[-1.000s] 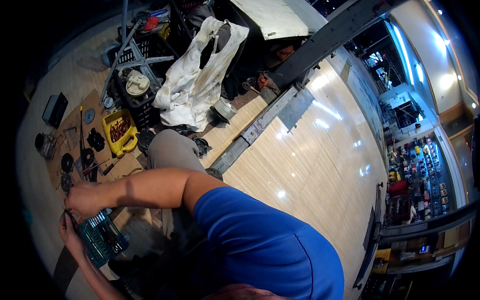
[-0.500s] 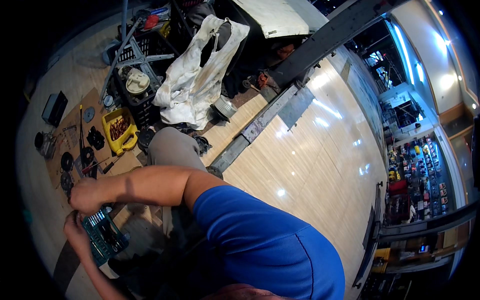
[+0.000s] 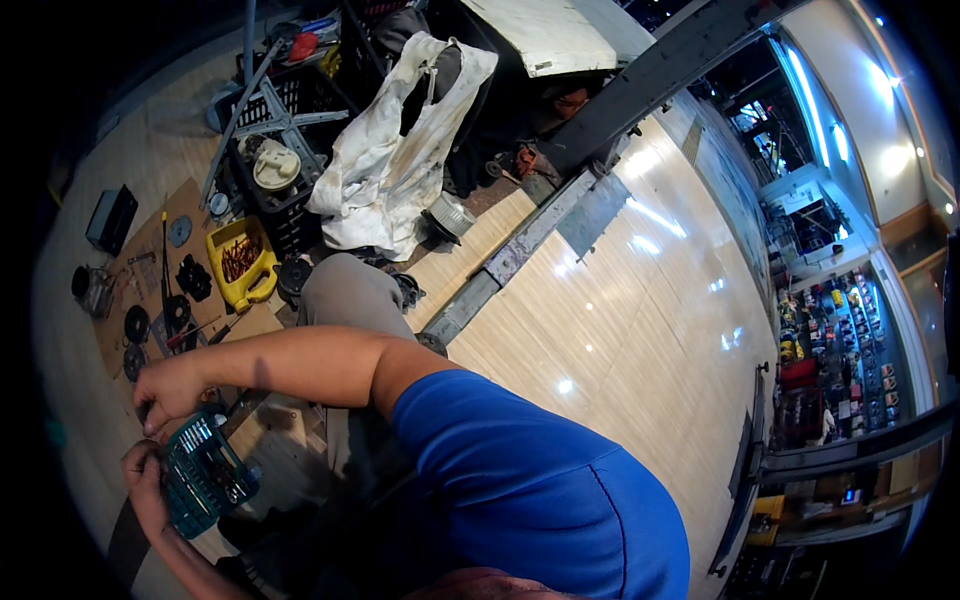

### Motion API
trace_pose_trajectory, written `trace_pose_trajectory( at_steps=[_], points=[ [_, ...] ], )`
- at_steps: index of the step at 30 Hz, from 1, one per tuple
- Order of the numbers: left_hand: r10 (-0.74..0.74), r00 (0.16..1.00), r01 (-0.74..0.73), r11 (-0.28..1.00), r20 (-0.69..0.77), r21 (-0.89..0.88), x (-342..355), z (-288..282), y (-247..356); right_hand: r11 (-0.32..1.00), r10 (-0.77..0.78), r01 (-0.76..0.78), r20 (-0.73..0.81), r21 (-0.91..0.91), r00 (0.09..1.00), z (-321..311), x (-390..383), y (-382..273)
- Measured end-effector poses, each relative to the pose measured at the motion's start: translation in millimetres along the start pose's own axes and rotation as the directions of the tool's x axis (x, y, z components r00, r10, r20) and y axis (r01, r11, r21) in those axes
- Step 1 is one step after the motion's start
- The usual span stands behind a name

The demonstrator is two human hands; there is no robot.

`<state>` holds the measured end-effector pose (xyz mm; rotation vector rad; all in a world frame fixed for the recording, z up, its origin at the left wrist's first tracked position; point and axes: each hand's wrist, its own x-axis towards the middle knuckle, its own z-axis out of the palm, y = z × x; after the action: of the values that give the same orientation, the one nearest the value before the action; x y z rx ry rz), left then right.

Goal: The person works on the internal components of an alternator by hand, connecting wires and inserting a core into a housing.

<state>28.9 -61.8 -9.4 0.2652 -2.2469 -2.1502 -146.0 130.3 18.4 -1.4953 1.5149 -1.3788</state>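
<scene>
My right hand point(image 3: 165, 395) is at the lower left, beside black disc parts on the cardboard point(image 3: 185, 350), with its fingers curled down over something I cannot make out. Just below it my left hand point(image 3: 143, 470) has bent fingers; what it holds, if anything, is hidden. Next to both hands lies an open green socket case point(image 3: 208, 470) with metal pieces in it. A yellow cut-open jug point(image 3: 260, 285) with copper-coloured pieces, a screwdriver and other tools and parts lie further up on the cardboard.
Black crates point(image 3: 290, 225) with parts and a stained white garment point(image 3: 370, 190) are at the top. A steel lift arm point(image 3: 520, 250) crosses the pale floor point(image 3: 610, 330) to a post point(image 3: 630, 100). Stocked shelves point(image 3: 840, 360) stand at the right. My knee point(image 3: 345, 295) is beside the cardboard.
My right hand has risen slightly, with its fingers now pointing down toward the left hand. My left hand dipped and turned, and is now a little lower than a second ago.
</scene>
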Motion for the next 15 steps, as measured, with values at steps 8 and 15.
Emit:
trace_pose_trajectory(
  at_steps=[8,15],
  points=[
    [-0.044,0.969,-0.008,0.978,-0.243,-0.208,33,18,-6,0.939,-0.121,0.012,-0.295,-0.345,0.948,21,9,16],
    [0.46,0.834,-0.043,0.604,-0.305,0.796,41,47,-16,0.983,0.015,-0.093,-0.431,-0.159,0.902,26,6,31]
  ],
)
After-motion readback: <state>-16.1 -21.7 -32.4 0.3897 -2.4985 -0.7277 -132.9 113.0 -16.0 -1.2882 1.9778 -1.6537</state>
